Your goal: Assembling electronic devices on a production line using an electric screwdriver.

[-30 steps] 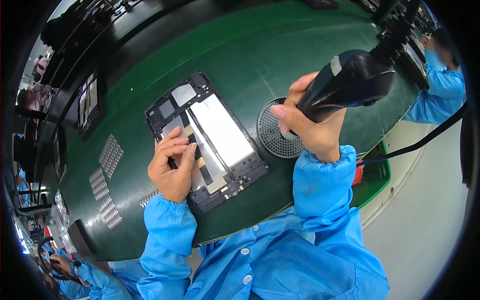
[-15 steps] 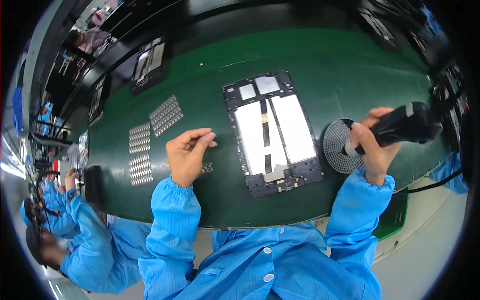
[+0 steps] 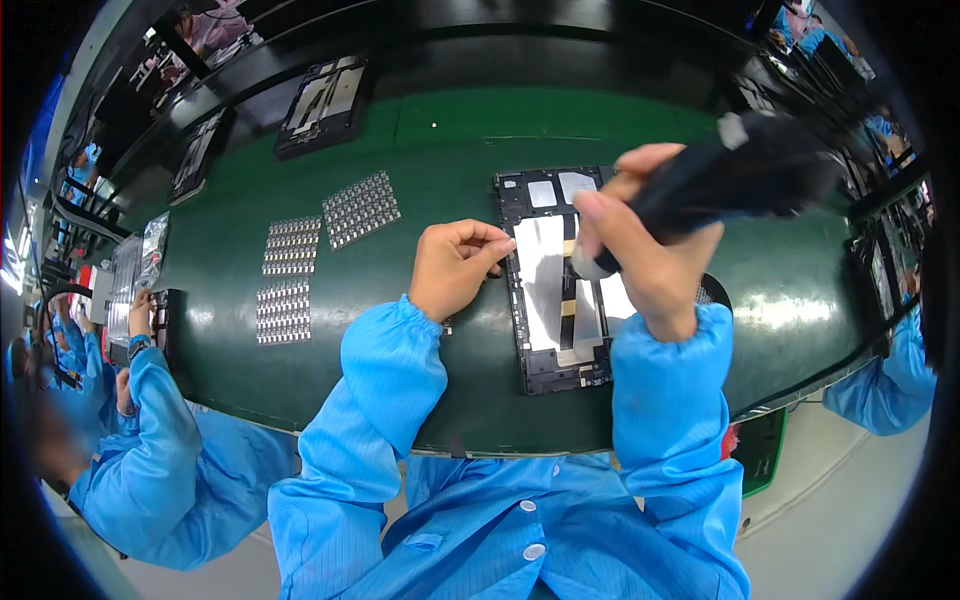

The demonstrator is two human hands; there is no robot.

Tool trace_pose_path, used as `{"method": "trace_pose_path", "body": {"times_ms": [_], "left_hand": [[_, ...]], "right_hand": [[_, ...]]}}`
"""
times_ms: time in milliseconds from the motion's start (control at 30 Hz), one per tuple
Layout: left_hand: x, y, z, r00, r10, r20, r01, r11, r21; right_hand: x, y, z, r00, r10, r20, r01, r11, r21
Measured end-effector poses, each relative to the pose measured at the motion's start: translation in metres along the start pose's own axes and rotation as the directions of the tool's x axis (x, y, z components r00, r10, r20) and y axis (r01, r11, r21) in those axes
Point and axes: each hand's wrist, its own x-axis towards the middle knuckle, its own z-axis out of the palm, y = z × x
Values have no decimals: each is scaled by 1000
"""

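The green bench (image 3: pixel 420 150) spreads before me, its near edge against my blue sleeves. An opened black tablet chassis (image 3: pixel 560 275) with white panels lies near the near edge, right of centre. My right hand (image 3: pixel 650 265) wraps around a black electric screwdriver (image 3: pixel 730 175), its tip down over the chassis middle. My left hand (image 3: pixel 455 268) is curled narrow, fingertips pinched at the chassis's left edge. Three sheets of small grey parts (image 3: pixel 290 275) lie toward the left edge.

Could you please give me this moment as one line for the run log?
left hand: fingers pinched at left edge of open tablet chassis | right hand: grips black electric screwdriver, tip over chassis | surface: green mat
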Motion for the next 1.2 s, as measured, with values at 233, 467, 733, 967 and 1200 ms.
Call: {"method": "trace_pose_path", "body": {"times_ms": [233,467,733,967,1200], "left_hand": [[7,-17,4,992,95,-80,-87,991,101],[6,-17,2,984,121,-131,-106,987,120],[8,-13,2,993,27,-118,-23,999,41],[13,-7,-9,987,-153,47,154,988,-23],[12,-4,-8,984,-175,-9,175,984,-29]], "right_hand": [[14,40,15,998,41,54,-39,998,-40],[16,51,16,997,61,46,-58,996,-73],[19,47,18,997,60,50,-55,994,-99],[22,51,37,994,64,93,-58,996,-63],[21,60,41,992,71,103,-63,995,-71]]}}
